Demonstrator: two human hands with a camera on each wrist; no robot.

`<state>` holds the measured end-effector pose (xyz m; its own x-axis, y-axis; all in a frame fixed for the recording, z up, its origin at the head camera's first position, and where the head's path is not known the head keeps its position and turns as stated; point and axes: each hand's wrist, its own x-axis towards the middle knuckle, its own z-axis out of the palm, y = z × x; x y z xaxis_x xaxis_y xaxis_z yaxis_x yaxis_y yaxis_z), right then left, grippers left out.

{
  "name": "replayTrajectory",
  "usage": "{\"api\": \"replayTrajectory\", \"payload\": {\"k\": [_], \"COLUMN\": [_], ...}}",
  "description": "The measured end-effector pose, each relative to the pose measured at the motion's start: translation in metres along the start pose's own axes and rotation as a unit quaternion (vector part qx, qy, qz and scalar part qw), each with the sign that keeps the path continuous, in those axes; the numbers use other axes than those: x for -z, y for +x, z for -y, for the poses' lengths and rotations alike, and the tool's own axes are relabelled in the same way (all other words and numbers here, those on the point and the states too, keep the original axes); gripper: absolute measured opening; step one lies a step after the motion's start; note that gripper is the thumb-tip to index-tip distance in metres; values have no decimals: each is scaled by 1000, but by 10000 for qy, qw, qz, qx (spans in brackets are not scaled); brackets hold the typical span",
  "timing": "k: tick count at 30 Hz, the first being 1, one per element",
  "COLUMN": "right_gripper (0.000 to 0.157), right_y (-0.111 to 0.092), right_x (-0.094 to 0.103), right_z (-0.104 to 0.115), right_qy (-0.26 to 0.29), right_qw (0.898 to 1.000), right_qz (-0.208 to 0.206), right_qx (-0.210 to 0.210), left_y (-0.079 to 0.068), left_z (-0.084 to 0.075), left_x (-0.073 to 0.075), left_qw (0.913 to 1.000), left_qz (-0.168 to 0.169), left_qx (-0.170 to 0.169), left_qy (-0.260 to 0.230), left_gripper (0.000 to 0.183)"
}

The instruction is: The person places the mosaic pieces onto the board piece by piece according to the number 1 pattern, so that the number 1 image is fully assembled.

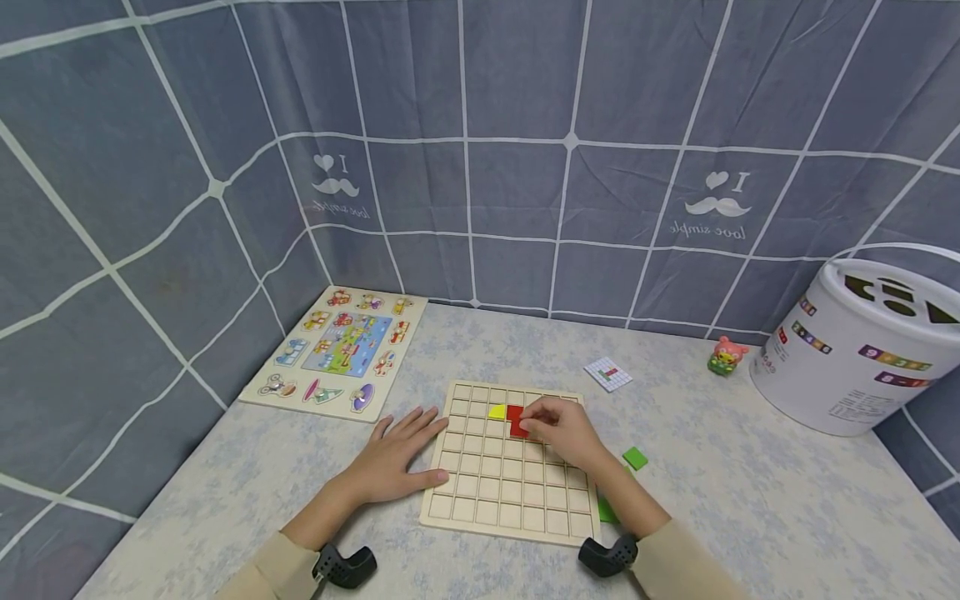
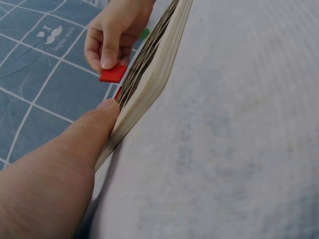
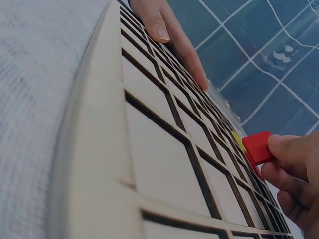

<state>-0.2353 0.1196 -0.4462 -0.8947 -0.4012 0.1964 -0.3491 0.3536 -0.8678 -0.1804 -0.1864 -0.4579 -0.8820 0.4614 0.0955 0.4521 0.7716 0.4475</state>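
Note:
A wooden grid board (image 1: 487,488) lies on the table. My right hand (image 1: 558,427) pinches a red square tile (image 3: 257,147) between thumb and fingers, just over the upper middle of the board. In the grid beside it sit another red tile (image 1: 514,412) and a yellow piece with a curved edge (image 1: 497,412). My left hand (image 1: 397,458) rests at the board's left edge with fingers spread and straight, fingertips and thumb tip right at the rim. In the left wrist view the held tile (image 2: 112,73) is tilted, close above the grid.
Green tiles (image 1: 635,457) lie right of the board, partly under my right forearm. A small pattern card (image 1: 608,374) lies behind it. Further right stand a pink-and-green figurine (image 1: 726,356) and a white bucket (image 1: 840,358). A picture puzzle board (image 1: 341,354) lies back left, near the curtain.

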Motion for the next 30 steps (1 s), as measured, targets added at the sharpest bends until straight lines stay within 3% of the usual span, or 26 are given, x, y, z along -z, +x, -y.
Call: {"api": "replayTrajectory", "payload": {"k": [30], "right_gripper": [5], "right_y": [-2], "right_x": [-12], "right_z": [-5], "right_qy": [-413], "right_qw": [9987], "right_qz": [-271], "right_qx": [127], "left_y": [0], "left_z": [0], "left_x": [0], "left_qw": [10000], "left_qz": [16], "left_qx": [35], "left_qy": [-1], "left_gripper": [81]}}
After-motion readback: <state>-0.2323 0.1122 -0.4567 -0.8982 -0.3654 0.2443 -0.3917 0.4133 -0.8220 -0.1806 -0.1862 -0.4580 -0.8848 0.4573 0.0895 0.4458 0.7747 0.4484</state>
